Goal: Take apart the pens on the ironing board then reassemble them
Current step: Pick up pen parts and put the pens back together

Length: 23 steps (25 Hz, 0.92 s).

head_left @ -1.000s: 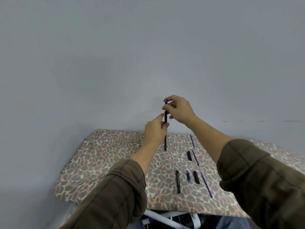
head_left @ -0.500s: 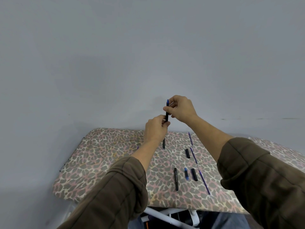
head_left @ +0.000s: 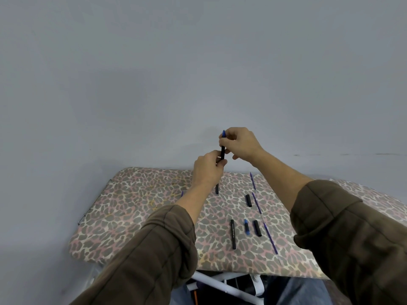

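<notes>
Both hands hold one black pen (head_left: 222, 153) upright above the leopard-print ironing board (head_left: 136, 208). My left hand (head_left: 208, 170) grips its lower barrel, whose end shows below my wrist. My right hand (head_left: 239, 144) pinches the blue tip end at the top. On the board lie a black barrel (head_left: 233, 234), a small blue piece (head_left: 246, 226), two short black caps (head_left: 248, 200) (head_left: 257, 227), and thin blue ink refills (head_left: 269, 237) (head_left: 252, 180).
A grey wall rises right behind the board. The board's left end is rounded, and its white metal legs (head_left: 222, 285) show below the near edge. A small blue piece (head_left: 182, 193) peeks out beside my left forearm.
My hands have shifted slightly right and closer together on the pen. My left hand has slid up the barrel towards my right hand.
</notes>
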Each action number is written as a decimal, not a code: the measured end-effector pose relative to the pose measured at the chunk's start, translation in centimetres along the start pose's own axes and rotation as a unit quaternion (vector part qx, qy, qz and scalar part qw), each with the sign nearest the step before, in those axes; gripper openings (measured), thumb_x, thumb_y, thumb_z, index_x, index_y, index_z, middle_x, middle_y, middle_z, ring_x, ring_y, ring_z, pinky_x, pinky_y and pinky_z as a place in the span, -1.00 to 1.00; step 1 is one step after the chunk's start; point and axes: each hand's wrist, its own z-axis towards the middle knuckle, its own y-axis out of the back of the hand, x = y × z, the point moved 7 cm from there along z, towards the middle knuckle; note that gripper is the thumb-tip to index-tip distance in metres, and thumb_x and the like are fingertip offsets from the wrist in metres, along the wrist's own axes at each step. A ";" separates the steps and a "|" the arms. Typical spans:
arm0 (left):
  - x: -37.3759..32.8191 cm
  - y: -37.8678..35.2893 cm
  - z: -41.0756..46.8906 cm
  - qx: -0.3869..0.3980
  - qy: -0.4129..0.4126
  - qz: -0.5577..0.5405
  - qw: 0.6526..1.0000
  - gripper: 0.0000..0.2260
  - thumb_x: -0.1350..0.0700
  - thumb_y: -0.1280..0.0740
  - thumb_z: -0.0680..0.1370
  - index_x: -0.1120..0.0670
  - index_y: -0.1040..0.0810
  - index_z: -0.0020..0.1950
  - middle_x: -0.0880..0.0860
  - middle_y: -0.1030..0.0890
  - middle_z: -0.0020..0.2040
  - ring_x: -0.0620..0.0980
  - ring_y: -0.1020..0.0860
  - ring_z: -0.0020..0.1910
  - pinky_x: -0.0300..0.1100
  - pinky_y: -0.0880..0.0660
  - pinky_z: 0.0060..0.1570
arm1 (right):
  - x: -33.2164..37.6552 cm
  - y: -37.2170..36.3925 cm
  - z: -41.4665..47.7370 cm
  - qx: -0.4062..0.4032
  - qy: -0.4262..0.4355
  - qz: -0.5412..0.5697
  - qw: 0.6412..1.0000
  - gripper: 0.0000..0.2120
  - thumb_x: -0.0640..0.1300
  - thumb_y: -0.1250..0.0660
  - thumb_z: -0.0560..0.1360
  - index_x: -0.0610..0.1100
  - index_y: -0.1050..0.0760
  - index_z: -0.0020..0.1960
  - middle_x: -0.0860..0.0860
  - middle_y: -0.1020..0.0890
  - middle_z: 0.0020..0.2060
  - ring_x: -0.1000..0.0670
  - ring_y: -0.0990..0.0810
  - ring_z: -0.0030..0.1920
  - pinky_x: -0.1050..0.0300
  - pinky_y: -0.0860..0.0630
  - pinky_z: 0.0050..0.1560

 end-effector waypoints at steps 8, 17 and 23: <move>-0.1 -0.2 -0.2 -0.001 0.000 -0.006 1.000 -0.81 0.05 -0.39 0.61 0.03 -0.65 0.20 0.02 -0.74 0.03 0.05 -0.68 0.02 0.00 -0.61 0.04 | -0.8 0.6 -0.1 -0.030 -0.014 0.014 0.999 -0.74 0.04 -0.55 0.45 -0.12 -0.60 -0.06 -0.01 -0.74 -0.21 0.02 -0.76 -0.25 0.10 -0.65 -0.33; -0.2 -0.2 -0.2 0.004 0.004 -0.016 1.000 -0.78 0.05 -0.40 0.60 0.04 -0.65 0.23 0.03 -0.74 0.04 0.06 -0.69 -0.01 0.05 -0.62 0.05 | -0.7 1.2 -0.1 -0.027 0.001 0.084 0.996 -0.87 -0.19 -0.37 0.52 -0.10 -0.69 0.01 0.02 -0.74 -0.08 0.04 -0.77 -0.20 0.11 -0.60 -0.29; -0.2 0.0 -0.3 0.005 0.010 -0.018 1.000 -0.78 0.05 -0.40 0.61 0.04 -0.64 0.24 0.03 -0.74 0.05 0.05 -0.69 0.00 0.06 -0.62 0.07 | -0.9 1.1 -0.1 -0.030 0.001 0.104 0.994 -0.89 -0.08 -0.48 0.48 -0.09 -0.64 -0.03 -0.01 -0.73 -0.11 0.01 -0.77 -0.21 0.14 -0.59 -0.35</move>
